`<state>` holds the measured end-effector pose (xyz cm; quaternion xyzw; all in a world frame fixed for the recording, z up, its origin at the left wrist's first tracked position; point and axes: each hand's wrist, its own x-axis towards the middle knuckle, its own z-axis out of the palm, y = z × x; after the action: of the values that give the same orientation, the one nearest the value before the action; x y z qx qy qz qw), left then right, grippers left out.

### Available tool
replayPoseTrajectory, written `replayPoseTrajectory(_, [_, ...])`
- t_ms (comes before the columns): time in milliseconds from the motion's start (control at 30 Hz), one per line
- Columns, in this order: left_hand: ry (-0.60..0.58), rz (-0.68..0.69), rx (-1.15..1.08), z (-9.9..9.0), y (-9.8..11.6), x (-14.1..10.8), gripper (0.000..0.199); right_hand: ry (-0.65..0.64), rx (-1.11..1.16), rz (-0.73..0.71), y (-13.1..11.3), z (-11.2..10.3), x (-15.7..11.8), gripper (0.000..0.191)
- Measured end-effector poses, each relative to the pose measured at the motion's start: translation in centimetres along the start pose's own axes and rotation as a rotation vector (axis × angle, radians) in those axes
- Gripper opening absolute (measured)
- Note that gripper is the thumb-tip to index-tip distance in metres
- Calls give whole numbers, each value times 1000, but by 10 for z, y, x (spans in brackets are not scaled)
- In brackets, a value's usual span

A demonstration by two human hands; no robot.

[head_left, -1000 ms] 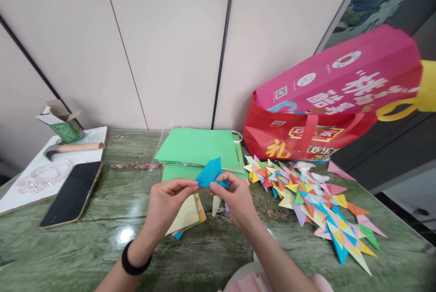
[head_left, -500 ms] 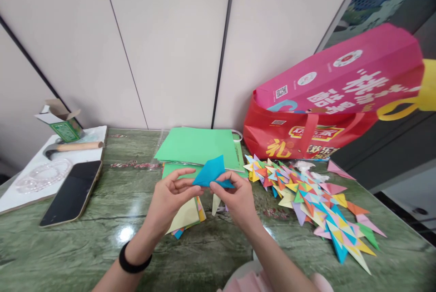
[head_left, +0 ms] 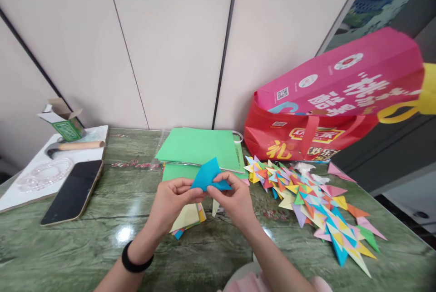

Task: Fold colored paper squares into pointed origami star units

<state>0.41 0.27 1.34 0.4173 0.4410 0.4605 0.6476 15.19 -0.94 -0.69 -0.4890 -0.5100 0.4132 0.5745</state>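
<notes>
A piece of folded blue paper (head_left: pixel 206 173) is held up between both hands at the middle of the table. My left hand (head_left: pixel 172 201) pinches its lower left edge between thumb and fingers. On the right side, my right hand (head_left: pixel 232 195) grips the lower part with thumb and curled fingers. Behind the hands lie green paper sheets (head_left: pixel 199 144). A small stack of pale yellow paper squares (head_left: pixel 185 217) sits just below my left hand. To the right spreads a chain of folded multicoloured paper pieces (head_left: pixel 306 196).
At the left, a black phone (head_left: pixel 72 192), a wooden-handled tool (head_left: pixel 80 146) and a small green box (head_left: pixel 68 129) rest on or beside a white board (head_left: pixel 13 196). A red bag (head_left: pixel 272 133) with a pink bag (head_left: pixel 374 65) stands at the back right.
My left fingers have closed in on the blue paper's left edge. The paper has tilted, and its upper tip has shifted slightly left.
</notes>
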Motion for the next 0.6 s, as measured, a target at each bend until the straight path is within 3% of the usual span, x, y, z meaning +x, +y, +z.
replayPoseTrajectory(333, [10,11,-32,2,-3,-1,22,-6,231,37,2,1,2,38])
replayPoseTrajectory(600, [-10,21,-24,2,-3,-1,21,-3,245,76,0,0,2,47])
